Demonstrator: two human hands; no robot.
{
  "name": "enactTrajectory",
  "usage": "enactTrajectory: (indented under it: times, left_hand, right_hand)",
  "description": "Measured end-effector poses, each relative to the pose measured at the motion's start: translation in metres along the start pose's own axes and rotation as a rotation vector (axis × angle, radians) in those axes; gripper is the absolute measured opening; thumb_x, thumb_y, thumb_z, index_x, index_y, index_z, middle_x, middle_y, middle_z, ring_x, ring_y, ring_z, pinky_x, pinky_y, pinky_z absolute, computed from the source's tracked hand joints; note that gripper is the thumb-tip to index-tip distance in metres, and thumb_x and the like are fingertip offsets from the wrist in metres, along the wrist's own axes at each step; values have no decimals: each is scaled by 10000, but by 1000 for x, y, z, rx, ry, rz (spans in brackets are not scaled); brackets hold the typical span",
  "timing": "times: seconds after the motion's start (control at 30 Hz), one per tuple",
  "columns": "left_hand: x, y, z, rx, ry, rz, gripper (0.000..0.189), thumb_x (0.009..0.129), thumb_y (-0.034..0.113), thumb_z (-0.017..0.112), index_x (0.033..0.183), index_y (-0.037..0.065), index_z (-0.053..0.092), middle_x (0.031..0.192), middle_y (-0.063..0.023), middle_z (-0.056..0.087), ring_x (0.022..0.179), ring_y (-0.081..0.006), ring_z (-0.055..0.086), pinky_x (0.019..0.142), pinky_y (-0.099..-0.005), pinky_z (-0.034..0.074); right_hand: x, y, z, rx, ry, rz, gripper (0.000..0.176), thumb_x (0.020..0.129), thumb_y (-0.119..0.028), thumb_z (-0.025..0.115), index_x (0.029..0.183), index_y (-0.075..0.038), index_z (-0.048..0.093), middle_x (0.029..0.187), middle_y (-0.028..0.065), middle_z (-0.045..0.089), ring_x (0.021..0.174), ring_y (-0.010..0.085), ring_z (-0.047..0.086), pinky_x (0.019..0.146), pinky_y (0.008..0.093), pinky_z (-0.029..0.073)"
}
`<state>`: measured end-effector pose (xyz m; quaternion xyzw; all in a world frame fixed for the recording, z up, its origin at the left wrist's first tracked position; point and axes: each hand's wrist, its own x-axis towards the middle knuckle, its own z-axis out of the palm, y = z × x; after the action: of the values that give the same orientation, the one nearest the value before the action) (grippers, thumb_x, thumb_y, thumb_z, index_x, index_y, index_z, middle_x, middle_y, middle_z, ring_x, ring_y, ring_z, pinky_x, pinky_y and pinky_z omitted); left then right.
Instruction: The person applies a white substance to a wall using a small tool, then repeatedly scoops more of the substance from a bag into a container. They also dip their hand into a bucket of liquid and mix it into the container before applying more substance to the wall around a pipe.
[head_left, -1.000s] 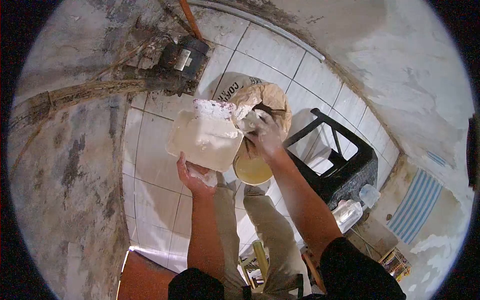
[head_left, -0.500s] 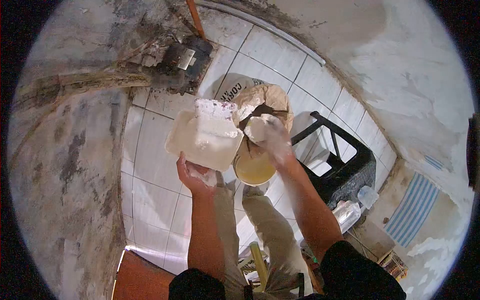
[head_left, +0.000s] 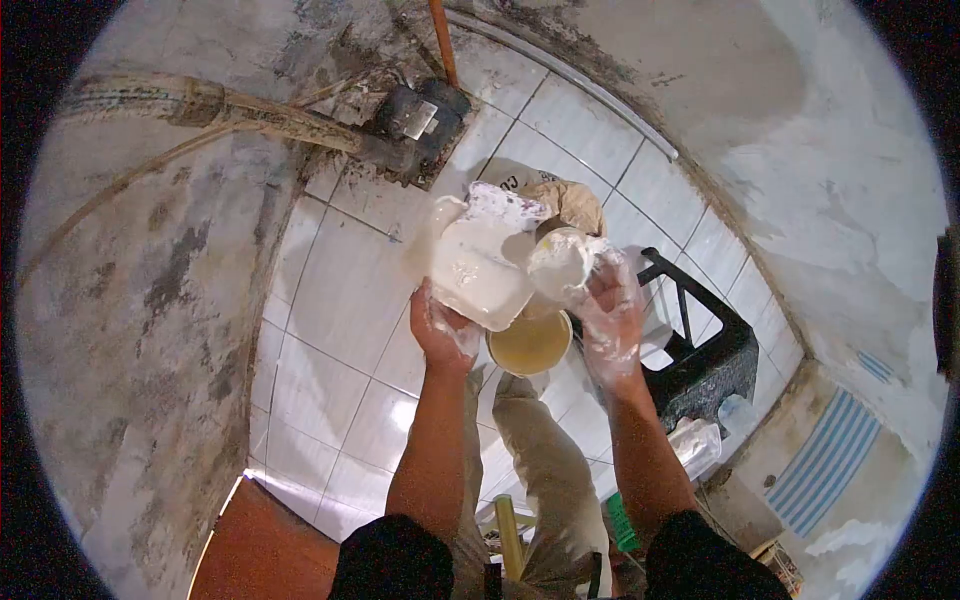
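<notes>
My left hand (head_left: 446, 330) grips the lower left edge of a whitish plastic tub (head_left: 485, 275) that holds white, wet-looking material. A white-smeared trowel or scraper (head_left: 505, 203) lies at the tub's far rim. In my right hand (head_left: 612, 305), coated in white powder, is a small round whitish container (head_left: 560, 262), tilted beside the tub's right edge. Behind both stands an open brown paper bag (head_left: 572, 205), partly hidden. Below the tub, a round bucket (head_left: 530, 345) shows a yellowish inside.
A black plastic stool (head_left: 705, 350) lies to the right, with clear plastic items (head_left: 695, 445) near it. A dark box (head_left: 425, 120) and pipe (head_left: 290, 125) are at the upper left. Walls flank the tiled floor (head_left: 330, 270). A reddish-brown panel (head_left: 265, 550) is at the lower left.
The small container has come out from over the bag's opening and is now tilted beside the tub. The tub is tilted more, and the view has shifted.
</notes>
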<state>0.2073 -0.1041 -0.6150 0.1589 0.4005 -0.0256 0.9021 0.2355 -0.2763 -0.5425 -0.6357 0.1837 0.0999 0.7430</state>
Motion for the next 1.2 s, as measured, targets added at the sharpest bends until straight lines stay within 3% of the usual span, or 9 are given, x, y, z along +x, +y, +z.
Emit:
enactTrajectory:
  times: [0.13,0.2,0.23,0.33,0.53,0.67,0.8,1.0,1.2]
  left_hand:
    - [3,-13,1,30,-51,1,558,881,407,508,1280,21,463,1239,-136,550,1142,-297,534,983,-441,411]
    - [4,-19,0,23,-4,-23,533,876,389,530,1257,21,475,1196,-126,565,1109,-288,548,960,-429,419]
    - [4,-22,2,24,-6,-25,533,876,389,530,1257,21,475,1196,-126,565,1109,-288,548,960,-429,419]
    - [6,-27,6,-28,-30,-47,513,869,380,547,1244,37,486,1166,-111,571,1084,-278,556,947,-425,424]
    - [8,-32,7,-5,-21,-82,509,867,380,546,1246,46,491,1178,-104,567,1086,-269,555,949,-413,424]
    - [7,-33,10,94,3,-39,503,869,383,540,1246,53,494,1176,-98,569,1078,-261,559,938,-401,433]
    - [7,-30,15,65,67,-117,491,873,383,535,1243,61,505,1145,-85,589,1052,-257,575,926,-393,446]
    - [8,-36,17,-6,-14,-149,454,879,385,527,1204,67,534,1132,-81,603,1037,-247,589,886,-389,469]
    - [7,-30,11,-5,22,-111,506,877,401,525,1234,44,513,1168,-119,589,1078,-266,574,926,-405,454]
  right_hand:
    - [-7,12,12,-199,-17,-114,532,763,-47,714,1239,22,488,1212,155,563,1125,262,558,955,371,465]
    - [-6,23,5,-918,-146,-582,482,736,-68,734,1176,12,552,1194,201,569,1110,353,563,971,404,457]
    - [-5,26,7,-901,-201,-561,392,723,-96,739,1084,-4,616,1187,230,562,1113,419,545,969,442,458]
    - [-8,23,1,-1083,-287,-688,342,724,-107,743,1036,-13,641,1194,209,569,1139,401,546,965,464,462]
    - [-11,20,-9,-937,-105,-720,388,710,-39,731,1079,4,620,1212,184,573,1149,384,546,985,463,444]
    - [-10,32,-12,-1113,-255,-736,412,707,-56,745,1093,5,614,1197,186,576,1144,395,546,982,463,447]
    - [-11,6,2,-1080,-117,-882,402,714,-50,741,1097,-14,624,1217,181,568,1154,391,542,984,464,448]
    - [-11,29,-5,-1118,-188,-894,378,735,-32,718,1102,-25,629,1123,178,623,1086,394,588,954,477,464]
    - [-16,19,-4,-1124,-12,-898,407,762,-49,711,1120,70,558,1074,193,625,1018,372,617,921,459,483]
